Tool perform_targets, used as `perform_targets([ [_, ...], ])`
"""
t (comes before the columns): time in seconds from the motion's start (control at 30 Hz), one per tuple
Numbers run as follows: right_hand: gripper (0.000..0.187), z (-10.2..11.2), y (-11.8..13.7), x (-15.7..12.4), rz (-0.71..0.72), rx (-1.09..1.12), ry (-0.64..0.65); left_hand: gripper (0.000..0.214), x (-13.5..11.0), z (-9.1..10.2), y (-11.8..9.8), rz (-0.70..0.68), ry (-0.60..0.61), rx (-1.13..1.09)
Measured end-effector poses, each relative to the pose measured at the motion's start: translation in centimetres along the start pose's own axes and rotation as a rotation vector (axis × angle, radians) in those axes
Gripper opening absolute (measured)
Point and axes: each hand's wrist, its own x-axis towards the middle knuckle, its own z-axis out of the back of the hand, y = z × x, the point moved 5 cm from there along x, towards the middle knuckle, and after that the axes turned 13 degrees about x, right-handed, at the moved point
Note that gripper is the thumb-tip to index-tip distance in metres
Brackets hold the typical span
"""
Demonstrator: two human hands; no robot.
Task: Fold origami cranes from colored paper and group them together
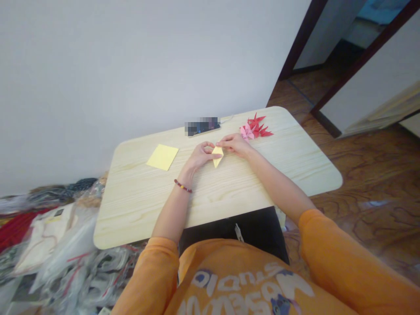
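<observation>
A small folded piece of yellow paper (217,158), shaped like a narrow diamond, is between my two hands near the middle of the table. My left hand (201,156) pinches it from the left, with the thumb lying across its face. At its upper tip, the fingers of my right hand (235,144) are closed on the paper's edge. Left of my hands lies a stack or sheet of square yellow paper (162,157), flat on the tabletop. Folded red paper cranes (260,127) and a pink paper crane (247,131) sit just beyond my right hand.
The pale wooden table (138,205) has rounded corners and stands against a white wall. A phone (204,127), partly blurred out, lies at its back edge. Bagged clothes (75,249) are heaped on the left. A doorway (331,57) opens at the right.
</observation>
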Motion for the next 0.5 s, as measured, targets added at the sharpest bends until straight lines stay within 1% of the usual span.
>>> perform_targets([
  [0.13, 0.034, 0.2, -0.5, 0.2, -0.058, 0.006, 0.018, 0.054, -0.2, -0.1, 0.1, 0.024, 0.051, 0.013],
  [0.23, 0.031, 0.6, -0.5, 0.5, -0.069, 0.004, 0.011, 0.053, -0.3, -0.2, 0.3, 0.045, 0.087, 0.034],
  [0.37, 0.031, 1.0, -0.2, 0.6, -0.044, 0.019, -0.003, 0.052, -0.3, -0.3, 0.5, 0.068, 0.09, 0.025],
  [0.5, 0.033, 1.1, 0.0, 0.8, -0.063, 0.018, 0.042, 0.048, -0.3, -0.2, 0.4, 0.078, 0.071, 0.019],
])
